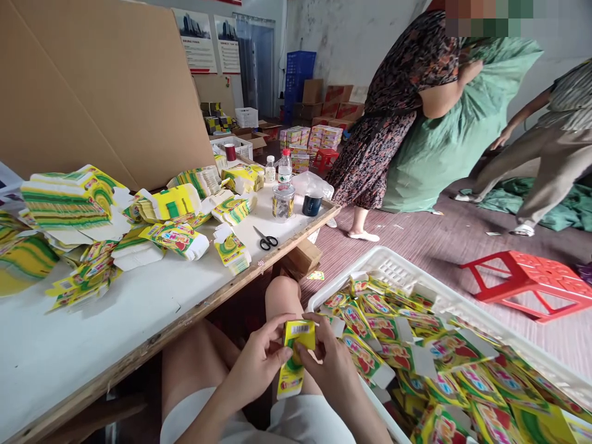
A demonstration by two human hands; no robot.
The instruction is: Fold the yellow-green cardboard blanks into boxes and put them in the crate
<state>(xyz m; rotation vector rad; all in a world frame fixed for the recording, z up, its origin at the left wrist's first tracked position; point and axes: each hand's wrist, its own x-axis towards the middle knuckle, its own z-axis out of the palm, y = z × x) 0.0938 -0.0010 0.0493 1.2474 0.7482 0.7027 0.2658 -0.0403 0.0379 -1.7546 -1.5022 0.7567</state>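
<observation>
Above my lap I hold a small yellow and green printed carton [291, 382], its barcode end toward the top. My left hand [261, 357] pinches its left edge between thumb and fingers. On the opposite edge my right hand [330, 357] grips with the thumb pressed on the front face. To my right, a white plastic crate [393, 262] holds many similar cartons [400, 354], some with white flaps sticking out. Stacks of flat cartons [69, 197] lie on the table to my left.
The white table [139, 320] has a wooden edge and bears black scissors [265, 239], a water bottle [285, 169], a clear tub [283, 202] and a dark mug [312, 203]. A red stool [536, 280] lies beyond the crate. One person [393, 105] handles a green sack [444, 148]; another person [550, 135] stands at right.
</observation>
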